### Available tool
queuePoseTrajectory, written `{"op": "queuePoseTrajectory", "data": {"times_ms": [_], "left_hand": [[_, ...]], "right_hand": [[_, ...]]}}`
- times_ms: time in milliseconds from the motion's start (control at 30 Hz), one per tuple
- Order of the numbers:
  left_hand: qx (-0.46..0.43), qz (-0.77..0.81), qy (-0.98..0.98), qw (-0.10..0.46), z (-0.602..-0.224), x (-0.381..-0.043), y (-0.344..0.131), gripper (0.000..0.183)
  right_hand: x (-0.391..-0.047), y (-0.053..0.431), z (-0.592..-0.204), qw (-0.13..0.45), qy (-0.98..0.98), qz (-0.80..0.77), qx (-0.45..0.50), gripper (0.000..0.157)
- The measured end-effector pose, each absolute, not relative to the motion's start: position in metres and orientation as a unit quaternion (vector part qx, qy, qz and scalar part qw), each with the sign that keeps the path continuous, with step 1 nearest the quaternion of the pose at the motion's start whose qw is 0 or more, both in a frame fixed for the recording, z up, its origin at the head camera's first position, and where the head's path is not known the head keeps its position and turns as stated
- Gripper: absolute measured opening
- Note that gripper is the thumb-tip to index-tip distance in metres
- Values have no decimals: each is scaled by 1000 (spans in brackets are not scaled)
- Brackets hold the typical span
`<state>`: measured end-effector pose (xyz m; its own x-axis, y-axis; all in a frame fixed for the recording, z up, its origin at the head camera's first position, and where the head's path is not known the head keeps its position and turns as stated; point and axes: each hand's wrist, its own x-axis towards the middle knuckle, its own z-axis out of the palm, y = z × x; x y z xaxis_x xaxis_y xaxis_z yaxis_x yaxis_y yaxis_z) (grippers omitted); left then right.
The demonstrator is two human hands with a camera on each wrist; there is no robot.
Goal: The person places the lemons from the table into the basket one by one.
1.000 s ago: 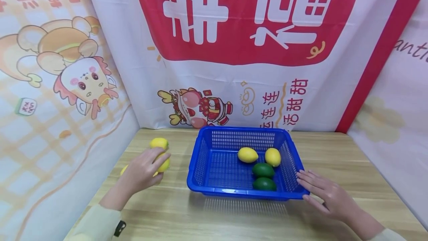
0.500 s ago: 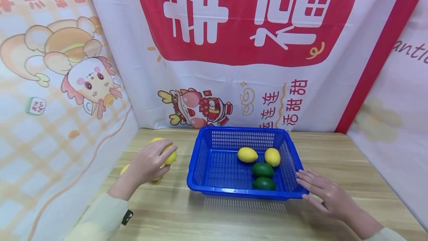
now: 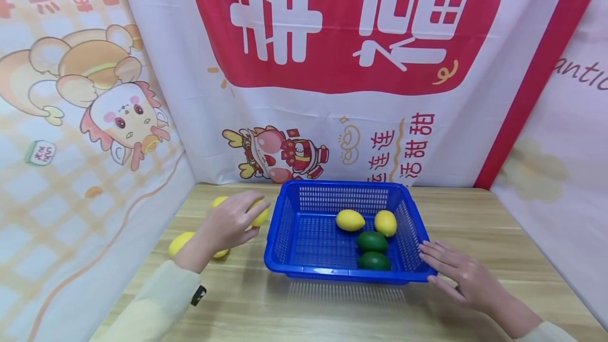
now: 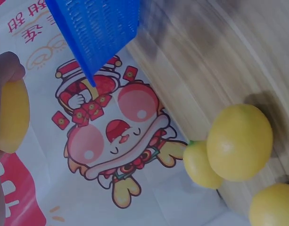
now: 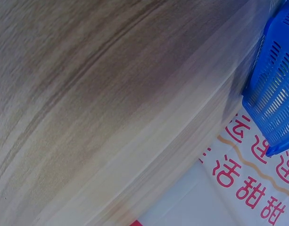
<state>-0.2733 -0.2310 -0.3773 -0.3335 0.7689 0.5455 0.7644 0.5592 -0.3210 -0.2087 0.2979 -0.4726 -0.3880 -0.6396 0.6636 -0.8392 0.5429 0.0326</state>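
My left hand (image 3: 227, 227) grips a lemon (image 3: 261, 217) just left of the blue plastic basket (image 3: 328, 273). In the left wrist view the held lemon (image 4: 14, 117) shows at the left edge, under the fingers. My right hand (image 3: 463, 277) rests with fairly straight fingers on the basket's right rim. Two lemons (image 3: 350, 220) lie in the right half of the basket, with two dark green oval fruits (image 3: 372, 241) in front of them. The right wrist view catches the basket's slotted side (image 5: 276, 94), but not the hand.
Several lemons remain on the table at the left, one lemon (image 3: 180, 244) beside my left wrist, others partly behind the hand. The left wrist view shows them as a group (image 4: 239, 142). A printed cloth (image 3: 266, 104) hangs along the wooden table's (image 3: 332, 318) back edge.
My left hand has picked up a lemon from the group at the left and carried it right, towards the basket. The right hand has stayed at the basket's rim.
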Motion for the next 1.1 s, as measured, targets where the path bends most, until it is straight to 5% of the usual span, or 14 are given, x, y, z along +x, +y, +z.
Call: {"op": "queuePoseTrajectory", "data": {"times_ms": [433, 1100], "left_hand": [[-502, -16, -799, 331, -374, -288, -191, 54], [-505, -25, -833, 225, -386, -300, -153, 53]], "right_hand": [[-209, 296, -471, 323, -816, 156, 453, 51], [-209, 298, -474, 324, -811, 160, 461, 50]]}}
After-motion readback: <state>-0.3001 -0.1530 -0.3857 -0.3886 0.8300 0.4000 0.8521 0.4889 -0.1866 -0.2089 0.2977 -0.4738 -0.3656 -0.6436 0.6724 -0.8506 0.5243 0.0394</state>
